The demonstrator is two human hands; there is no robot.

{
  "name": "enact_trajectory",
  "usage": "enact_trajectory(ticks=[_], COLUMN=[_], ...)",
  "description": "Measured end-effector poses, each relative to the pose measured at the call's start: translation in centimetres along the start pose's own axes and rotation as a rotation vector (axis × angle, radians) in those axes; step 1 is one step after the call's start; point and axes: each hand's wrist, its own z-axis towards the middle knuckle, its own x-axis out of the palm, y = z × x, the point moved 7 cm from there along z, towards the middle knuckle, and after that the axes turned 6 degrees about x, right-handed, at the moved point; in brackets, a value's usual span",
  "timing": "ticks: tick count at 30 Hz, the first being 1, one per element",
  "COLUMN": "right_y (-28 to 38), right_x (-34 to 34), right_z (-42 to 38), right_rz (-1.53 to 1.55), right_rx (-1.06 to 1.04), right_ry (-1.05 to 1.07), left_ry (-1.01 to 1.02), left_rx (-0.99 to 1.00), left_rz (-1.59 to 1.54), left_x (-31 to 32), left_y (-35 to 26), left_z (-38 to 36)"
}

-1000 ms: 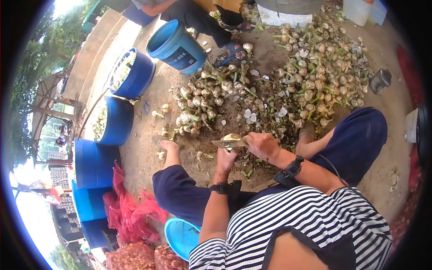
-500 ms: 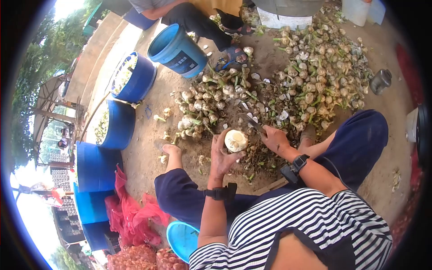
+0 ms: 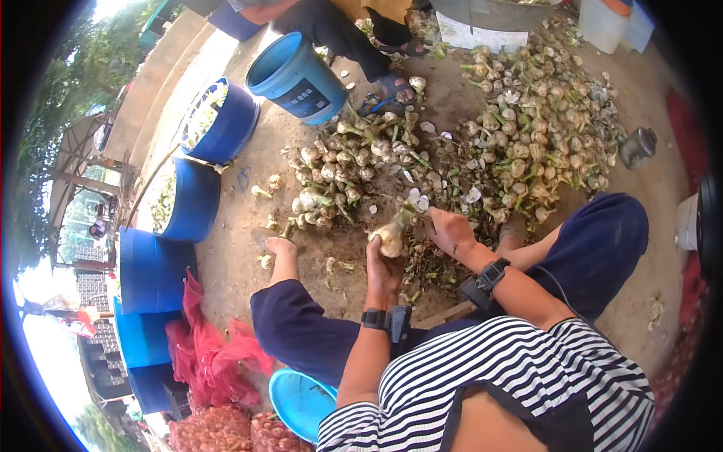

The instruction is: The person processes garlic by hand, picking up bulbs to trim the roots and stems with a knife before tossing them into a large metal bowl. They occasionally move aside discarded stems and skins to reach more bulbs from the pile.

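Note:
My left hand (image 3: 384,270) is wrapped round a pale garlic bulb (image 3: 391,239), whose green stem points up and to the right. Just right of it, my right hand (image 3: 452,232) is closed on a knife (image 3: 403,200); the thin blade reaches left across the stem. Beyond my hands lies a heap of garlic (image 3: 343,167) with stems on. A larger garlic heap (image 3: 527,135) spreads to the right. White peel scraps and cut bits lie on the ground between them.
Blue tubs (image 3: 188,200) line the left side. A blue bucket (image 3: 297,79) stands near a seated person's leg (image 3: 335,45). Red netting (image 3: 215,350) and a light blue basin (image 3: 301,403) are at lower left. A metal jar (image 3: 638,147) sits at right.
My left hand has turned and lowered; the bulb's stem now shows instead of its cut-looking pale underside. My right hand and the knife have moved left, up to the stem.

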Motion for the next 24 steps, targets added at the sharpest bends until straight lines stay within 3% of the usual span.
enact_trajectory(ticks=[1,3,4,6,7,8,9,10,11,12,13,15,17,18,20,21,22,23,24], right_y=[-2.6,-5.5,-6.8,-8.6,-9.0,-9.4,-10.4,-11.0,-9.5,-9.7,-8.5,-7.1,-8.1,-8.0,-8.8,-11.0,-10.8,-10.1,-10.4], right_x=[1.9,2.8,3.2,4.8,5.0,5.5,7.2,8.8,7.7,8.7,7.4,4.8,4.9,4.1,4.7,7.5,7.1,6.7,7.2], right_z=[-0.3,-1.0,-2.1,-2.4,-2.7,-2.8,-3.0,-2.8,-3.0,-2.7,-2.6,-2.3,-1.9,-1.8,-1.8,-2.3,-2.3,-2.5,-2.4], right_rz=[-0.079,0.022,0.068,0.072,0.209,0.235,0.266,0.193,0.338,0.287,0.313,0.457,0.471,0.510,0.460,0.396,0.410,0.428,0.415], right_rx=[0.064,0.385,0.542,0.436,0.546,0.552,0.479,0.497,0.616,0.554,0.633,0.687,0.660,0.690,0.712,0.694,0.719,0.747,0.758], right_ry=[0.100,0.310,0.419,0.317,0.375,0.304,0.219,0.244,0.461,0.415,0.449,0.397,0.413,0.381,0.405,0.333,0.374,0.414,0.436], left_ry=[0.057,0.172,0.130,0.089,0.088,0.095,0.162,0.406,0.634,0.710,0.777,0.804,0.480,0.311,-0.426,-0.655,-0.669,-1.180,-1.350], left_rx=[-0.025,-0.076,-0.058,-0.100,-0.124,-0.109,-0.101,-0.005,0.099,0.172,0.247,0.431,0.481,0.805,0.856,0.540,0.569,0.056,-0.182], left_rz=[-0.055,-0.166,-0.156,-0.069,-0.026,0.043,0.135,0.143,0.146,0.216,0.287,0.632,0.801,1.136,1.594,1.603,1.510,1.601,1.520], left_x=[0.9,2.1,1.7,1.5,2.4,4.0,8.5,14.6,20.3,25.3,29.1,29.8,21.4,13.3,-5.0,-11.7,-18.8,-25.3,-27.8], left_y=[-0.2,-0.8,-1.0,-1.2,-1.2,-1.5,-2.7,-4.3,-6.0,-7.5,-8.6,-9.1,-8.3,-8.4,-8.7,-9.2,-9.4,-8.4,-7.8], left_z=[-0.3,-0.6,0.0,2.2,4.1,6.6,8.2,9.9,11.0,11.6,12.3,15.5,19.4,23.2,22.2,19.2,17.4,14.7,12.3])
